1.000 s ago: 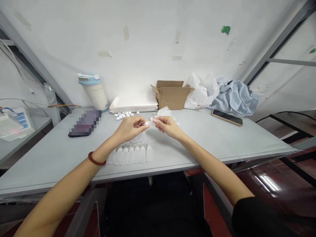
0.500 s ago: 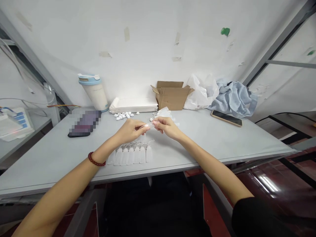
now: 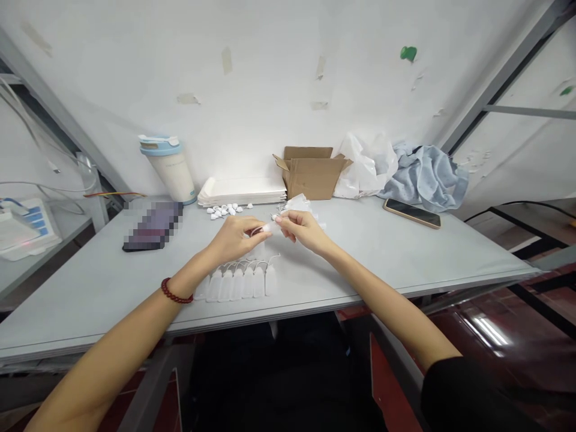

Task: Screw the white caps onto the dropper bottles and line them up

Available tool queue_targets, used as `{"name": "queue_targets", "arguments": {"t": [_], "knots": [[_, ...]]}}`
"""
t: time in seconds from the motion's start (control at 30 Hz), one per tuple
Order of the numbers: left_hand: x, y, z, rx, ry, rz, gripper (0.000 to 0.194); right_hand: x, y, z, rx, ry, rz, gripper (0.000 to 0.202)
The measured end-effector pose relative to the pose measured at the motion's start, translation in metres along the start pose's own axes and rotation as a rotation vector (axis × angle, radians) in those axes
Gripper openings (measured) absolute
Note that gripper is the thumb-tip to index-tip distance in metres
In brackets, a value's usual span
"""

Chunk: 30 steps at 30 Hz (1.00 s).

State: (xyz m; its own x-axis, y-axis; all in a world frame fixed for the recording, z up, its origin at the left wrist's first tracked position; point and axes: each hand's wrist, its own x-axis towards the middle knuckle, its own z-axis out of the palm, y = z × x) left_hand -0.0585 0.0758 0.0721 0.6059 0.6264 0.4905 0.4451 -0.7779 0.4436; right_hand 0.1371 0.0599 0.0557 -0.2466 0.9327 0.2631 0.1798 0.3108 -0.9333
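Observation:
Over the middle of the table, my left hand (image 3: 238, 236) pinches a small white piece (image 3: 266, 228) between thumb and fingertips. Close to its right, my right hand (image 3: 300, 228) has thumb and fingers pressed together near the same piece; what it grips is too small to make out. Below my hands lies a row of several translucent white bottles (image 3: 236, 284) with thin curved strings or tubes at their tops. Several small white caps (image 3: 225, 210) are scattered beyond my left hand. More translucent pieces (image 3: 299, 204) lie behind my right hand.
Along the wall stand a blue-lidded cup (image 3: 168, 171), a stack of white trays (image 3: 243, 192), an open cardboard box (image 3: 312, 177), a white plastic bag (image 3: 366, 168) and blue cloth (image 3: 427, 174). A phone (image 3: 411, 213) lies right, a blurred dark item (image 3: 155, 225) left.
My hands have parted slightly at the fingertips, and more of the white piece shows at my left hand. The whole view has shifted a little.

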Motion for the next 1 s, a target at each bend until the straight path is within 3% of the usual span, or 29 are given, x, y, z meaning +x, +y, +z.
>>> {"name": "queue_targets", "arguments": {"t": [0.2, 0.3, 0.57, 1.0], "knots": [[0.003, 0.0, -0.014, -0.404, -0.305, -0.323, 0.036, -0.001, -0.002, -0.002, -0.078, -0.013, -0.069, 0.026], [0.004, 0.0, -0.016, -0.521, -0.339, -0.36, 0.035, -0.001, -0.003, -0.003, -0.074, -0.025, -0.092, 0.025], [0.0, 0.001, -0.012, -0.288, -0.306, -0.221, 0.033, -0.002, -0.001, 0.0, -0.128, 0.022, -0.145, 0.025], [-0.001, 0.001, -0.001, -0.015, -0.192, 0.006, 0.041, -0.001, -0.001, 0.004, -0.1, 0.086, 0.063, 0.036]]}}
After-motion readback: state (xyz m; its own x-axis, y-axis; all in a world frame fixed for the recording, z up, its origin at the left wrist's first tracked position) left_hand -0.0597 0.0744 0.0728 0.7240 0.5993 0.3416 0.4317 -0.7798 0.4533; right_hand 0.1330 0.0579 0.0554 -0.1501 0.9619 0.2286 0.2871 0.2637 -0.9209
